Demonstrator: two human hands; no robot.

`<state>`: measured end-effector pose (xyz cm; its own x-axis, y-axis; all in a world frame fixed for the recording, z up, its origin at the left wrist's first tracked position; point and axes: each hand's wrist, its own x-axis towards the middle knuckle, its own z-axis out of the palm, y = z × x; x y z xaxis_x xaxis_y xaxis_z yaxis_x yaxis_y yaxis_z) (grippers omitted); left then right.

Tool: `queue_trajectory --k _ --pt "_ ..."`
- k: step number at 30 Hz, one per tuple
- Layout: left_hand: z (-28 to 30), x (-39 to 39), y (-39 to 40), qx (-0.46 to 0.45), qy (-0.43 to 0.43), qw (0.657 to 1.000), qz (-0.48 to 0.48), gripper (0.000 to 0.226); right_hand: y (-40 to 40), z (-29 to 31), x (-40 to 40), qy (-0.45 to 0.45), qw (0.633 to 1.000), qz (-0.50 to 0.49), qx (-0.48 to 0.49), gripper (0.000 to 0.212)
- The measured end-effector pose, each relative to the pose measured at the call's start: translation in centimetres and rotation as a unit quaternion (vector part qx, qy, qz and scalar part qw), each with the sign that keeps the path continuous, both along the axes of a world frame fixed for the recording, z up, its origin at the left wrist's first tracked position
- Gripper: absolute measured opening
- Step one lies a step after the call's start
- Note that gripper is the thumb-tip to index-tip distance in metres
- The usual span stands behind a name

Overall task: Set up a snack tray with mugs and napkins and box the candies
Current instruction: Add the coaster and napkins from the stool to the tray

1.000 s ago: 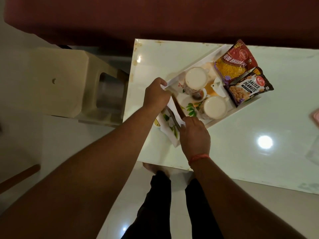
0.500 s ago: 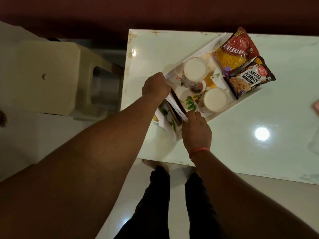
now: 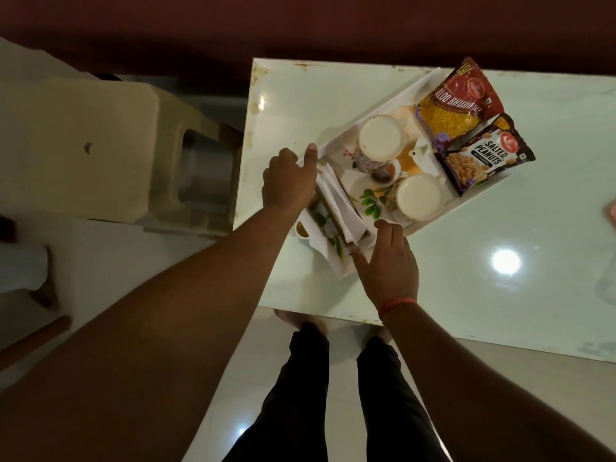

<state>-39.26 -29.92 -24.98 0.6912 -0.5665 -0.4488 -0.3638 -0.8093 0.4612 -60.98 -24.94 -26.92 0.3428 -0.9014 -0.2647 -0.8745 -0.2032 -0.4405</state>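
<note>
A white floral tray (image 3: pixel 400 96) lies diagonally on the pale table (image 3: pixel 483 311). On it stand two white mugs, the far mug (image 3: pixel 380 138) and the near mug (image 3: pixel 420 196), beside a red Aloo Bhujia packet (image 3: pixel 456 105) and a dark Salted Peanuts packet (image 3: pixel 483 155). White napkins (image 3: pixel 340 205) stand in a brown holder at the tray's near-left end. My left hand (image 3: pixel 290 185) curls against the holder's left side, thumb stretched along the tray rim. My right hand (image 3: pixel 388 265) hovers at the holder's near end with its fingers spread, holding nothing. No candies or box show.
A beige plastic stool (image 3: pixel 100 145) stands left of the table. A pink thing (image 3: pixel 610 215) pokes in at the right edge. My legs (image 3: pixel 300 395) stand at the table's near edge, and a wooden stick (image 3: pixel 33 341) lies on the floor at the left.
My right hand has let go of the napkins and drawn back with fingers spread. The napkin stack now stands upright in its holder on the tray. My left hand stays on it.
</note>
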Motion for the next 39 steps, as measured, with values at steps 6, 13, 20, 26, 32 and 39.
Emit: queue_trajectory --k 6,13,20,26,32,39 --pt "-0.6 0.0 4.8 -0.052 0.013 0.987 0.149 0.063 -1.1 0.1 -4.7 -0.009 0.998 0.055 -0.011 0.063" --pt "-0.8 -1.5 10.5 -0.024 0.094 0.955 0.28 0.058 -8.2 2.1 -15.8 0.028 0.992 0.083 -0.09 0.041" --pt "-0.1 -4.2 10.0 -0.031 0.203 0.922 0.329 0.054 -21.9 3.0 -19.2 0.139 0.981 0.108 -0.081 0.031" --pt "0.1 -7.3 7.6 -0.06 0.253 0.865 0.429 0.056 -31.4 2.7 -13.7 0.104 0.982 -0.09 0.127 0.033" --pt "-0.3 -8.4 6.7 -0.116 0.315 0.824 0.457 0.048 -34.0 2.8 -10.0 -0.058 0.922 -0.122 0.362 0.029" --pt "-0.6 -7.0 7.3 -0.119 0.381 0.796 0.455 0.051 -33.1 2.0 -9.1 -0.11 0.898 -0.161 0.394 0.052"
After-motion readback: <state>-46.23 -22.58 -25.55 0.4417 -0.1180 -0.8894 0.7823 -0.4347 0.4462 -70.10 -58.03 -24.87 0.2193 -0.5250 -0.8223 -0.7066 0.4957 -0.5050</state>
